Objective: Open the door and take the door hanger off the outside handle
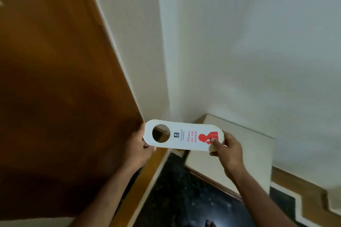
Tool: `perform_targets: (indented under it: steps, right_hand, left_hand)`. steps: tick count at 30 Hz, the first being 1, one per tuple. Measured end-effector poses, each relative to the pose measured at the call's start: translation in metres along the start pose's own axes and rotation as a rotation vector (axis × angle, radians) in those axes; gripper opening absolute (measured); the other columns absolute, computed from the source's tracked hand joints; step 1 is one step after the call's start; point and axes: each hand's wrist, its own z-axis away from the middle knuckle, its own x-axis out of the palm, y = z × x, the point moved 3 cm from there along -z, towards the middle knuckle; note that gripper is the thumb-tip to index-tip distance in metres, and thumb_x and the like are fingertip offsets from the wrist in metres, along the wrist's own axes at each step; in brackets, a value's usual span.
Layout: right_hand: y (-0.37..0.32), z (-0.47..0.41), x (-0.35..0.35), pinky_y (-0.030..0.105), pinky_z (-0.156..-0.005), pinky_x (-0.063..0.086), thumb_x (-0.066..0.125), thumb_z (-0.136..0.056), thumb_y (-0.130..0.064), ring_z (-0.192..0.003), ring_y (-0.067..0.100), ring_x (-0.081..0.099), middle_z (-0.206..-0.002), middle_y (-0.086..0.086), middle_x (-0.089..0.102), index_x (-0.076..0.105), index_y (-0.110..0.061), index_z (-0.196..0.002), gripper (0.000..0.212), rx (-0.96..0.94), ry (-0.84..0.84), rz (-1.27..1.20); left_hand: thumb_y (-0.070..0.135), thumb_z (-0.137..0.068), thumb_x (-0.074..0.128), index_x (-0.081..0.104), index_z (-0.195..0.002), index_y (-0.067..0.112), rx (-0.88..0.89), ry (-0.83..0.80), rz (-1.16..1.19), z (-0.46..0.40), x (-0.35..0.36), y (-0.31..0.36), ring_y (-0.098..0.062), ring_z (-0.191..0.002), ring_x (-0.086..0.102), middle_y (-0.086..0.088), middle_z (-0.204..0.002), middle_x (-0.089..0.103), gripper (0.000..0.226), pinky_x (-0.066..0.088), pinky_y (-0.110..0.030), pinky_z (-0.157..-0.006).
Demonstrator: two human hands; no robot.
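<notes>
**Inspector:** Nearest the camera?

**Assistant:** Two bare forearms rising from the bottom edge. The left hand is clamped on the holed end of the door hanger, thumb at its lower edge. The right hand pinches the opposite end, thumb on the red figure printed there.

**Inspector:** Position of the hanger?

**Assistant:** Held flat between both hands, lengthwise left to right, clear of any handle. White card, round hole at the left, small logo, red "Please do not disturb" lettering.

**Inspector:** Underfoot?

**Assistant:** Black speckled floor, glossy. A cream slab with a brown border lies just right of it, beneath the right hand. Further right, a stepped brown and white band runs along the base of the wall.

**Inspector:** Beyond?

**Assistant:** A brown wooden door fills the left side; its lighter frame edge reaches the floor by the left wrist. White walls meet in a corner above the hanger. Picture is slightly blurred; no door handle in view.
</notes>
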Motion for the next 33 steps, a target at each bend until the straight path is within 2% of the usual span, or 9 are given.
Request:
perform_targets:
  steps: [3,7,10,13,19,22,28,31,33]
  right_hand:
    - [0.064,-0.049,-0.057,0.036,-0.049,0.06,0.068,-0.09,-0.01,-0.071,0.02,0.071,-0.091,0.007,0.073,0.067,-0.015,-0.107,0.018,0.02,0.165,0.145]
    - [0.153,-0.108,-0.102,0.052,-0.068,0.06,0.062,-0.093,-0.014,-0.075,0.03,0.067,-0.083,0.008,0.071,0.067,-0.012,-0.095,0.006,0.132,0.224,0.371]
    - [0.231,-0.148,-0.132,0.045,-0.064,0.062,0.053,-0.094,-0.004,-0.074,0.029,0.069,-0.087,0.015,0.072,0.066,-0.006,-0.092,0.014,0.273,0.249,0.467]
    - [0.29,-0.169,-0.149,0.021,-0.052,0.047,0.056,-0.094,-0.006,-0.072,0.022,0.063,-0.096,0.016,0.075,0.069,-0.003,-0.104,0.017,0.346,0.247,0.579]
    - [0.357,-0.185,-0.161,0.03,-0.068,0.046,0.059,-0.096,-0.016,-0.076,0.019,0.054,-0.104,0.014,0.072,0.064,-0.005,-0.117,0.024,0.454,0.308,0.686]
    - [0.367,-0.186,-0.161,0.035,-0.072,0.052,0.059,-0.097,-0.019,-0.077,0.019,0.055,-0.104,0.013,0.07,0.062,-0.008,-0.116,0.022,0.434,0.347,0.692]
    - [0.321,-0.174,-0.161,0.04,-0.087,0.051,0.053,-0.099,-0.024,-0.1,0.027,0.058,-0.119,0.017,0.059,0.054,-0.004,-0.124,0.032,0.383,0.382,0.783]
    - [0.243,-0.19,-0.158,0.043,-0.095,0.047,0.05,-0.099,-0.021,-0.108,0.033,0.057,-0.118,0.019,0.063,0.053,0.0,-0.125,0.034,0.014,0.4,0.922]
    - [0.161,-0.203,-0.152,0.048,-0.103,0.042,0.043,-0.099,-0.022,-0.117,0.038,0.053,-0.126,0.024,0.06,0.049,0.002,-0.13,0.04,-0.24,0.414,0.974]
  left_hand:
    - [-0.003,-0.076,0.08,0.041,-0.151,0.028,0.027,-0.052,-0.124,-0.025,0.1,0.001,-0.018,-0.099,0.066,-0.004,-0.125,0.06,0.09,0.054,-0.029,-0.079]
    - [-0.001,-0.081,0.075,0.036,-0.154,0.028,0.043,-0.154,-0.233,-0.075,0.222,-0.032,-0.016,-0.097,0.064,-0.006,-0.126,0.061,0.088,0.056,-0.031,-0.082]
    - [0.005,-0.085,0.075,0.028,-0.157,0.025,0.012,-0.247,-0.348,-0.103,0.31,-0.073,-0.025,-0.101,0.063,-0.013,-0.127,0.061,0.088,0.055,-0.036,-0.088]
    - [0.007,-0.087,0.072,0.023,-0.158,0.026,0.026,-0.347,-0.454,-0.116,0.371,-0.109,-0.033,-0.106,0.065,-0.016,-0.12,0.064,0.088,0.059,-0.046,-0.087]
    - [0.005,-0.084,0.073,0.022,-0.156,0.022,0.011,-0.483,-0.539,-0.128,0.432,-0.163,-0.036,-0.124,0.057,-0.016,-0.137,0.056,0.09,0.056,-0.053,-0.096]
    - [0.01,-0.085,0.075,0.02,-0.155,0.022,-0.006,-0.541,-0.582,-0.135,0.44,-0.171,-0.036,-0.126,0.056,-0.016,-0.139,0.054,0.09,0.056,-0.053,-0.097]
    - [0.026,-0.087,0.074,-0.005,-0.158,0.011,0.097,-0.607,-1.022,-0.142,0.41,-0.124,-0.028,-0.122,0.059,-0.018,-0.153,0.041,0.107,0.056,-0.033,-0.087]
    - [0.039,-0.091,0.066,0.011,-0.156,0.003,0.346,-0.399,-0.983,-0.158,0.381,-0.041,-0.034,-0.139,0.043,-0.019,-0.157,0.035,0.093,0.042,-0.044,-0.112]
    - [0.039,-0.091,0.067,0.023,-0.151,-0.006,0.617,-0.189,-0.904,-0.17,0.349,0.036,-0.043,-0.138,0.041,-0.028,-0.151,0.04,0.087,0.036,-0.052,-0.115]
